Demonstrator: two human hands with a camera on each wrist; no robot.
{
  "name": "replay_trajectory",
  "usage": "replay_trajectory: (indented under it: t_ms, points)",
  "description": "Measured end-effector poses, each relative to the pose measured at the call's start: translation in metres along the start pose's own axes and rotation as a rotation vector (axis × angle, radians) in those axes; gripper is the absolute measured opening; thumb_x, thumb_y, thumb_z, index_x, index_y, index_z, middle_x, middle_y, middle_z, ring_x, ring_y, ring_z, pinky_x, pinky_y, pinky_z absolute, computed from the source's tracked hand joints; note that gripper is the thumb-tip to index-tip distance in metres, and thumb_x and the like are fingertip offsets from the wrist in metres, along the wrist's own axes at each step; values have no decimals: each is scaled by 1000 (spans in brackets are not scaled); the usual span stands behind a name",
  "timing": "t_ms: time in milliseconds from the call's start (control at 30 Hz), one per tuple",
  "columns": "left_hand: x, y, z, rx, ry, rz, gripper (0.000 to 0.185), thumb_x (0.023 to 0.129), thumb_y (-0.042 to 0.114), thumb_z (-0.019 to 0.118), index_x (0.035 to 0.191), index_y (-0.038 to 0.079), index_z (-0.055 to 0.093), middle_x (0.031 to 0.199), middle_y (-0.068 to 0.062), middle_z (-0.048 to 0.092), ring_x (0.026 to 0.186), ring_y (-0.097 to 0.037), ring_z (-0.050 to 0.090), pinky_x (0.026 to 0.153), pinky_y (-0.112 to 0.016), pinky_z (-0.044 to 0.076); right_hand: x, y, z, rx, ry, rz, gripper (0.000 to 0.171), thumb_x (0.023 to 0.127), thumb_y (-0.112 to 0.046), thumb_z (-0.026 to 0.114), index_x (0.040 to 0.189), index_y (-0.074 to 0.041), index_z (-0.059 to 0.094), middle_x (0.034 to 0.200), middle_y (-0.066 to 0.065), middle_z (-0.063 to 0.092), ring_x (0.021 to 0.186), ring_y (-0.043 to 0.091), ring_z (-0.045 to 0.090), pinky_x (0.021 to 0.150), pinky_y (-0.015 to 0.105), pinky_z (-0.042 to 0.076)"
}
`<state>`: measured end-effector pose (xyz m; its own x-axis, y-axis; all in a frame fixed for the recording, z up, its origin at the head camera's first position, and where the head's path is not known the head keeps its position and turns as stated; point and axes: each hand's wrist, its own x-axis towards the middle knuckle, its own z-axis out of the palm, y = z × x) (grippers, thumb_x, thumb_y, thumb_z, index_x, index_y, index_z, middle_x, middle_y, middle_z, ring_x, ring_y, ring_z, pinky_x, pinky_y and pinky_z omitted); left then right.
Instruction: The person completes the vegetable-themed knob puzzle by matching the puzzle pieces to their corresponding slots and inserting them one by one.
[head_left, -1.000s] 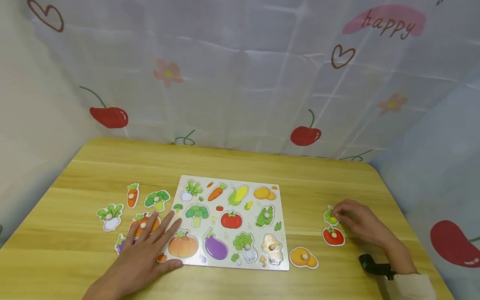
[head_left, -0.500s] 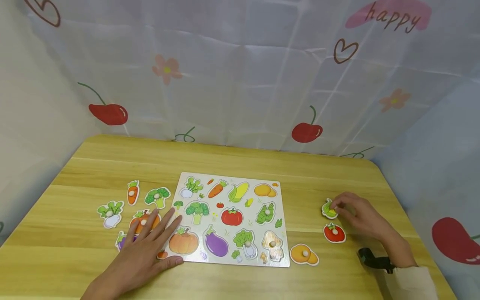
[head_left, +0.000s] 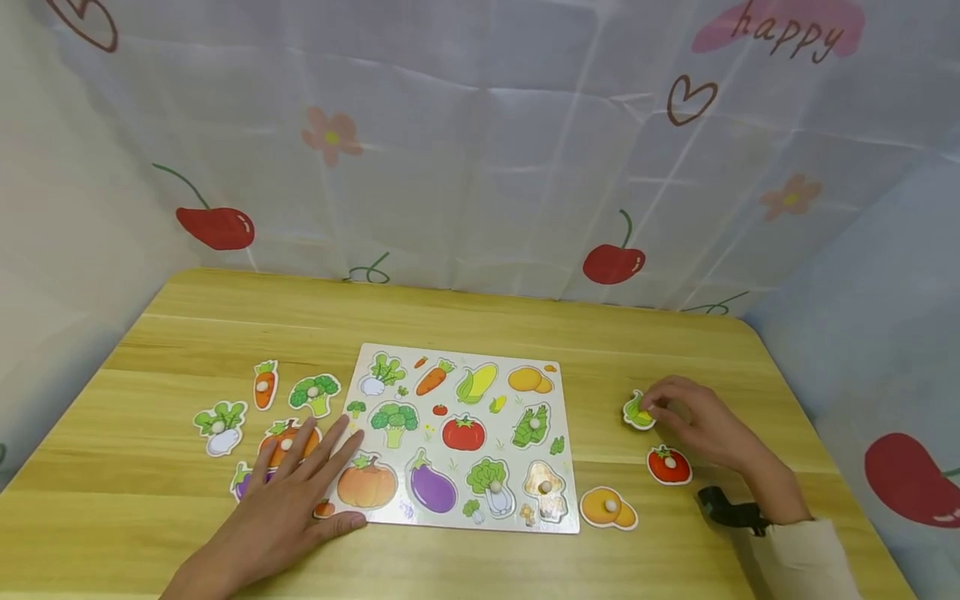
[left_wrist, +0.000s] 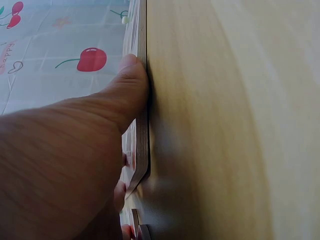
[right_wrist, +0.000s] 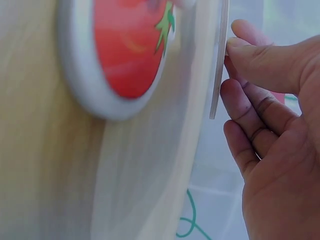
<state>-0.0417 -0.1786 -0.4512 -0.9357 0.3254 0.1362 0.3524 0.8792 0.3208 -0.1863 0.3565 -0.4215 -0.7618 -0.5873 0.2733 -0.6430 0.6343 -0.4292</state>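
Observation:
My right hand (head_left: 701, 423) pinches the corn puzzle piece (head_left: 636, 412) between thumb and fingertips; its knob is hidden. In the right wrist view the piece (right_wrist: 219, 70) shows edge-on, raised off the table. Below that hand lies the tomato piece (head_left: 669, 466). My left hand (head_left: 279, 505) spreads its fingers over the lower left corner of the white vegetable puzzle board (head_left: 450, 355), partly covering the pumpkin piece (head_left: 282, 443) and eggplant piece (head_left: 242, 480). The left wrist view has its thumb (left_wrist: 131, 82) against the board's edge.
Left of the board lie a carrot piece (head_left: 266, 385), a broccoli piece (head_left: 315, 395) and a turnip piece (head_left: 221, 428). A potato-like piece (head_left: 608, 508) is by the lower right corner. A patterned curtain (head_left: 480, 167) rises behind the table (head_left: 465, 567).
My right hand has lifted the corn piece from its spot above the tomato piece and shifted it left, toward the board. My left hand stays in place.

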Motion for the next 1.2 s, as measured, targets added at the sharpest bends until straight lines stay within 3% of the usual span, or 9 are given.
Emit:
replay_trajectory:
  t_ms: [467, 1200]
  points:
    - [0, 1, 1, 13, 17, 13, 85, 89, 63, 63, 158, 25, 32, 167, -1, 24, 157, -29, 5, 123, -56, -5, 22, -11, 6, -44, -57, 0, 31, 84, 11, 72, 96, -16, 68, 98, -7, 65, 86, 3, 54, 75, 28, 52]
    - [0, -1, 1, 33, 37, 30, 85, 88, 63, 63, 158, 25, 32, 166, -1, 26, 157, -29, 5, 123, -56, -4, 65, -29, 27, 2, -119, -43, 21, 88, 5, 71, 95, -15, 70, 98, -6, 67, 93, 11, 59, 82, 34, 53]
